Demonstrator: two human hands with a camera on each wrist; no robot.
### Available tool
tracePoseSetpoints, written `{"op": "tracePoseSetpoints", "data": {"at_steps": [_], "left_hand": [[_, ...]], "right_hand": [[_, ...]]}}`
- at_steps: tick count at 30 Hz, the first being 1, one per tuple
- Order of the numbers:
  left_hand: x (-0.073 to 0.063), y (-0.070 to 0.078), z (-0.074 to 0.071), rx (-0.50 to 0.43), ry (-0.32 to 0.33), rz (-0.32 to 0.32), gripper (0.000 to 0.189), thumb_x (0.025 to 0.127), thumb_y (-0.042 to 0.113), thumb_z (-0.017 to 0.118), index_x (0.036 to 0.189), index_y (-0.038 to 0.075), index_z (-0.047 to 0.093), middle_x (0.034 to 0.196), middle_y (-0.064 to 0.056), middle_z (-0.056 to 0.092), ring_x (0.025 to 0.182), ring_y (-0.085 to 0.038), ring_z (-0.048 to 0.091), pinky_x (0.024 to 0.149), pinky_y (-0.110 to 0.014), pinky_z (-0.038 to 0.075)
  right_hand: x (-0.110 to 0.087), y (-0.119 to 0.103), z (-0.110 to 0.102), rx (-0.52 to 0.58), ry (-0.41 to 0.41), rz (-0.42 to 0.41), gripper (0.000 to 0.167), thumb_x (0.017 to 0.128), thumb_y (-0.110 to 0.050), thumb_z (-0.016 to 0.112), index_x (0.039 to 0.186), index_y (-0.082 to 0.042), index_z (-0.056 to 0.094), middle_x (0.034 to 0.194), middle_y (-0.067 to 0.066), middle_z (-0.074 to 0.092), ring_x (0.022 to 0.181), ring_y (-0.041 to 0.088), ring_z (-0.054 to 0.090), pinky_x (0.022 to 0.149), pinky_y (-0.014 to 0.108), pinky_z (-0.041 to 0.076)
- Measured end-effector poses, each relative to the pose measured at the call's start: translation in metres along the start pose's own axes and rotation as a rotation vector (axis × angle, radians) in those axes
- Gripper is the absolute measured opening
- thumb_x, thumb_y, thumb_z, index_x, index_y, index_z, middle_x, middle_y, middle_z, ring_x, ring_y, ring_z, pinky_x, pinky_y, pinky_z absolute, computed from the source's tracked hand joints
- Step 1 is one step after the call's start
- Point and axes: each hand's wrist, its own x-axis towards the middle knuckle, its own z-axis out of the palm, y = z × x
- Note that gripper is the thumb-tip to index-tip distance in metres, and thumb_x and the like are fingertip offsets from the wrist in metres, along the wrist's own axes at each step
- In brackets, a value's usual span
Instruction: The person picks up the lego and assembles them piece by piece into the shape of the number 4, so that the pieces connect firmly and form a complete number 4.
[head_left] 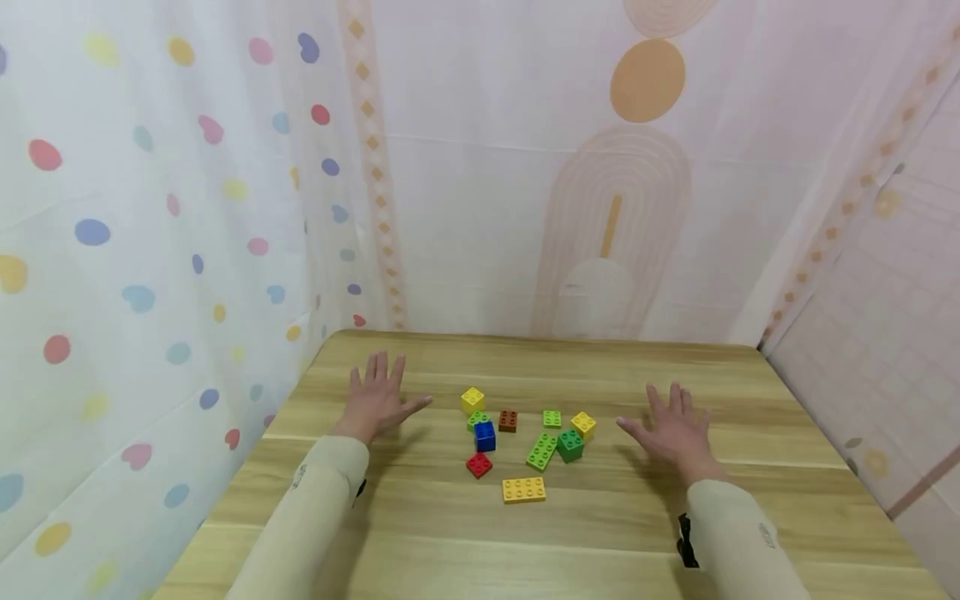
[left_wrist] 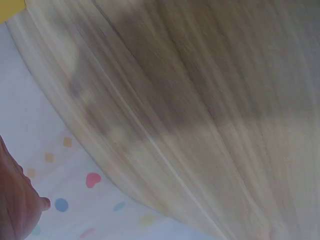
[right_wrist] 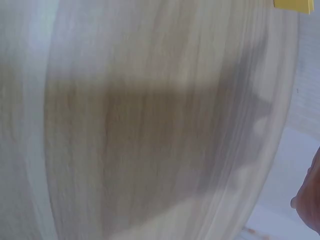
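My left hand is spread with straight fingers to the left of a loose group of toy bricks, holding nothing. On the other side, my right hand is spread the same way, its thumb pointing toward a yellow brick. Between the hands lie another yellow brick, a blue brick, a brown brick, a red brick, a dark green brick, a long light green brick, and a long yellow brick. Each wrist view catches only a bit of hand at its edge.
Two small light green bricks are there too, one behind the long green one, the other partly behind the blue. The wooden table ends at a patterned curtain at the back, with a dotted curtain along the left.
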Motion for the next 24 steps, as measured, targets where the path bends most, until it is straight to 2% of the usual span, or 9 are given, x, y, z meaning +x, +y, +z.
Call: {"op": "tracePoseSetpoints", "data": {"at_steps": [6,13,19,24], "left_hand": [[0.005,0.006,0.0,-0.01,-0.008,-0.003,0.1,0.092,0.072,0.046,0.157,0.0,0.019,0.158,-0.033,0.009,0.146,-0.048,0.008,0.11,-0.069,0.009],[0.011,0.014,0.001,-0.06,-0.034,0.005,0.101,0.092,0.07,0.049,0.157,0.0,0.017,0.158,-0.033,0.01,0.146,-0.048,0.007,0.11,-0.069,0.008],[0.018,0.019,0.009,-0.082,-0.038,0.039,0.101,0.091,0.072,0.047,0.157,0.002,0.017,0.158,-0.031,0.014,0.146,-0.047,0.01,0.111,-0.068,0.012],[0.017,0.03,0.007,-0.129,-0.067,0.035,0.099,0.093,0.067,0.051,0.157,0.001,0.016,0.159,-0.03,0.014,0.146,-0.047,0.011,0.112,-0.066,0.012]], "right_hand": [[0.003,-0.008,0.006,0.04,0.008,-0.006,0.1,0.093,-0.07,0.045,0.156,0.002,0.017,0.155,0.04,-0.001,0.142,0.057,0.0,0.103,0.077,-0.005],[0.003,-0.017,0.02,0.059,-0.015,0.003,0.1,0.093,-0.072,0.041,0.157,0.0,0.014,0.156,0.038,-0.001,0.143,0.055,0.001,0.106,0.074,-0.002],[0.002,-0.025,0.025,0.107,-0.019,-0.007,0.097,0.095,-0.067,0.047,0.157,0.001,0.017,0.156,0.037,0.002,0.143,0.054,0.002,0.108,0.072,0.001],[0.002,-0.028,0.035,0.14,-0.018,-0.007,0.096,0.094,-0.067,0.048,0.157,-0.002,0.017,0.157,0.035,0.003,0.144,0.053,0.003,0.109,0.07,0.003]]}}
